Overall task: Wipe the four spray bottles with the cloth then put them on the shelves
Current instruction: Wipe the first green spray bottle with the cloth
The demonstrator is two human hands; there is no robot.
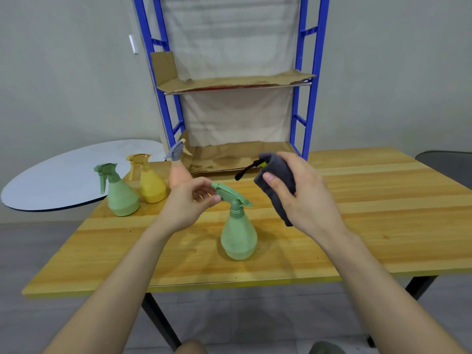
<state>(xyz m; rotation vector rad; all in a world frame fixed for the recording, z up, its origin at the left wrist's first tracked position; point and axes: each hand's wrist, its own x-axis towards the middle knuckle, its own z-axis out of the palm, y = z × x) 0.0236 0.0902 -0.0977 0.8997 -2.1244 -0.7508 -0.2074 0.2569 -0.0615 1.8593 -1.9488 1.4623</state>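
Observation:
A green spray bottle point(238, 236) stands upright in the middle of the wooden table point(370, 226). My left hand point(187, 204) pinches the nozzle end of its trigger head. My right hand point(304, 190) holds a folded dark grey cloth point(277, 183) just right of and above the bottle's head, apart from it. Three more bottles stand at the table's back left: a second green bottle point(120, 194), a yellow bottle point(150, 183) and a peach bottle with a grey head point(178, 169), partly hidden by my left hand.
A blue metal shelf rack point(310, 80) stands behind the table, its shelves lined with brown cardboard point(237, 81). A round white tabletop point(63, 177) sits to the left. A dark chair edge point(447, 162) shows at the far right.

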